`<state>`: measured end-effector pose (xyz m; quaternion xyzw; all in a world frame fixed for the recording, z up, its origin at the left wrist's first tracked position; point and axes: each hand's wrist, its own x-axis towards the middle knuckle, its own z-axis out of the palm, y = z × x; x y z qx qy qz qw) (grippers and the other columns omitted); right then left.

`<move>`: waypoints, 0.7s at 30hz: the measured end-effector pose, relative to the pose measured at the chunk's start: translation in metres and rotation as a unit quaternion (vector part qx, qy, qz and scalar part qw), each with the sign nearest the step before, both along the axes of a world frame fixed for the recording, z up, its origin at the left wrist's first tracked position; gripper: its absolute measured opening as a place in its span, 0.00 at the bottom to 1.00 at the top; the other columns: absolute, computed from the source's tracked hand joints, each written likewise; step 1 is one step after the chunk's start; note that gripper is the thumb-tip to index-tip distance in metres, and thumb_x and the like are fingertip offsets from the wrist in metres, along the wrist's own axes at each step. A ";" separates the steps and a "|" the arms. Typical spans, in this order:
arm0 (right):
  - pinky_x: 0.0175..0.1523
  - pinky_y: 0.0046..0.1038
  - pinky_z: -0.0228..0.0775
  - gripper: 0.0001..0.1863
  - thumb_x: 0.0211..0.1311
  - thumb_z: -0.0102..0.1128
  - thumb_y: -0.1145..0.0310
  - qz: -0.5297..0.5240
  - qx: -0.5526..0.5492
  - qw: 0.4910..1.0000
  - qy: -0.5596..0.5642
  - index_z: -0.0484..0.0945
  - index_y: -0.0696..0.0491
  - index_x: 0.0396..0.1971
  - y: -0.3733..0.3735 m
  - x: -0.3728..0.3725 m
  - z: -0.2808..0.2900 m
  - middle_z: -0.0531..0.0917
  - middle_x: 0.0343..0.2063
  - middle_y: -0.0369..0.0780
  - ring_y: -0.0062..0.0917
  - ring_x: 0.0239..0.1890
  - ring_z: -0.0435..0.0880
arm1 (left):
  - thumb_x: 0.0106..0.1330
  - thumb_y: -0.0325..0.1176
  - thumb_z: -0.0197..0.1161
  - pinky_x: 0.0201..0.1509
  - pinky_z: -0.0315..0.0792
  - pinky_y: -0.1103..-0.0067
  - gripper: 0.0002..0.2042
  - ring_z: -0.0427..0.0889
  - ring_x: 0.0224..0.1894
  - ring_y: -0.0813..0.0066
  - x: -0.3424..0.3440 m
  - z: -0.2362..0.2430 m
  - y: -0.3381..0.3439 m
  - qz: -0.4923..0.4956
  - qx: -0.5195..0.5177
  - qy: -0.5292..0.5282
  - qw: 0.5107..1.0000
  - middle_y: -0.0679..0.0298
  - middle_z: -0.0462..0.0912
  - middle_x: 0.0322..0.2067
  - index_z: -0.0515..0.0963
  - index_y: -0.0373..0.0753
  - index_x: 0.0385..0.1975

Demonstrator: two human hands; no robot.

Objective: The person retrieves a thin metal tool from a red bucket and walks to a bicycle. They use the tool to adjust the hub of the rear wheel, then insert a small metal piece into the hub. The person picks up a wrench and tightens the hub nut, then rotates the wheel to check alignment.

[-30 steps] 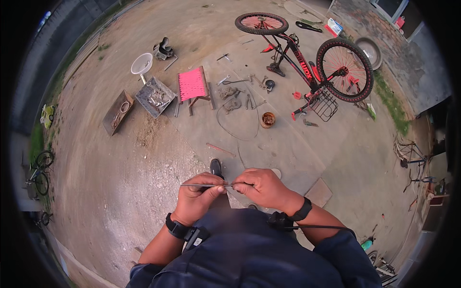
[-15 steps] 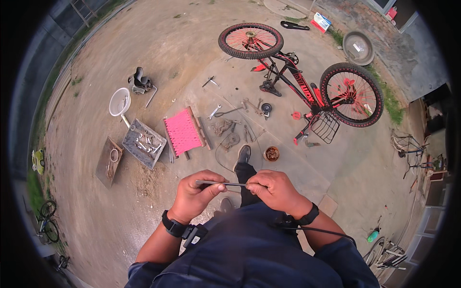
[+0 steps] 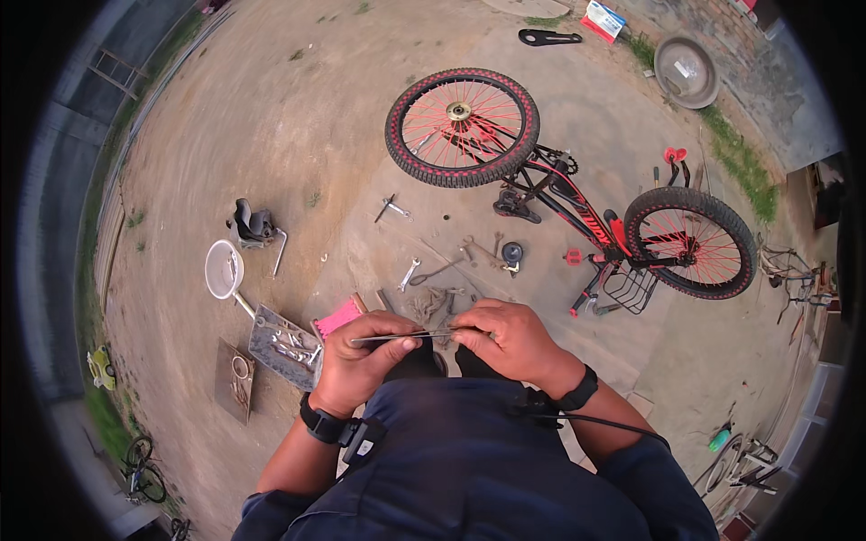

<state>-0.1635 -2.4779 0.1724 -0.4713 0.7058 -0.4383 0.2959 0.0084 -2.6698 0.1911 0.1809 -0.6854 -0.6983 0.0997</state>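
Both my hands meet in front of my body, holding a slim metal rod (image 3: pixel 390 337) level between them. My left hand (image 3: pixel 361 353) is closed around its left part, with the thumb pressed along it. My right hand (image 3: pixel 507 341) pinches the other end between thumb and fingers. In the short gap between the hands the rod looks like two thin strands; its exact kind is too small to tell. Beneath the hands lie a pink woven stool (image 3: pixel 338 317), partly hidden by my left hand, and greyish rags (image 3: pixel 431 304).
A red and black bicycle (image 3: pixel 577 212) stands upside down ahead right. Left are a tool tray (image 3: pixel 262 341), a white ladle-like pan (image 3: pixel 223 288) and a wooden box (image 3: pixel 225 383). Wrenches (image 3: pixel 409 273) and a round black part (image 3: pixel 512 253) lie ahead. A metal basin (image 3: pixel 686 72) leans farther off.
My view has shifted forward, and the stool and rags now sit closer under my hands. Both hands still grip the rod, held slightly higher in view. The bicycle appears lower in view.
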 end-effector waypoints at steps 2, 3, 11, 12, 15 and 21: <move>0.42 0.37 0.76 0.13 0.68 0.64 0.62 -0.034 0.018 0.998 -0.046 0.84 0.54 0.45 -0.023 -0.031 -0.002 0.84 0.36 0.43 0.40 0.39 0.85 | 0.67 0.20 0.68 0.41 0.79 0.81 0.05 0.87 0.40 0.72 -0.041 0.009 -0.031 -0.006 -0.007 -0.016 1.000 0.54 0.87 0.41 0.82 0.30 0.40; 0.43 0.36 0.76 0.14 0.67 0.64 0.62 -0.064 0.019 0.994 -0.086 0.83 0.54 0.46 -0.034 -0.045 -0.007 0.84 0.36 0.43 0.39 0.39 0.85 | 0.68 0.20 0.68 0.41 0.79 0.81 0.05 0.87 0.40 0.72 -0.060 0.006 -0.048 0.000 -0.011 -0.021 1.000 0.54 0.87 0.41 0.82 0.30 0.41; 0.44 0.25 0.79 0.17 0.66 0.67 0.72 -0.247 0.097 0.959 -0.099 0.81 0.58 0.54 -0.097 -0.161 -0.065 0.84 0.36 0.41 0.24 0.36 0.85 | 0.67 0.22 0.70 0.45 0.81 0.80 0.06 0.86 0.42 0.77 -0.251 -0.054 -0.208 0.003 -0.104 0.008 0.995 0.60 0.87 0.40 0.81 0.32 0.41; 0.45 0.24 0.78 0.17 0.67 0.66 0.72 -0.263 0.111 0.951 -0.117 0.80 0.59 0.54 -0.106 -0.172 -0.075 0.85 0.36 0.40 0.21 0.36 0.85 | 0.67 0.22 0.70 0.44 0.81 0.80 0.06 0.86 0.41 0.77 -0.278 -0.066 -0.231 -0.006 -0.134 0.022 0.991 0.60 0.87 0.40 0.81 0.33 0.41; 0.42 0.25 0.79 0.18 0.65 0.68 0.69 -0.358 0.114 0.910 -0.175 0.81 0.58 0.53 -0.141 -0.190 -0.136 0.86 0.34 0.40 0.22 0.34 0.86 | 0.65 0.21 0.70 0.41 0.81 0.79 0.07 0.86 0.39 0.76 -0.350 -0.118 -0.288 -0.053 -0.212 0.032 0.975 0.59 0.87 0.40 0.81 0.35 0.41; 0.43 0.25 0.79 0.20 0.66 0.68 0.68 -0.385 0.166 0.861 -0.288 0.79 0.58 0.55 -0.193 -0.201 -0.194 0.87 0.35 0.40 0.23 0.34 0.86 | 0.62 0.19 0.71 0.41 0.81 0.77 0.09 0.87 0.37 0.68 -0.459 -0.215 -0.331 -0.119 -0.233 0.044 0.964 0.58 0.87 0.38 0.80 0.36 0.39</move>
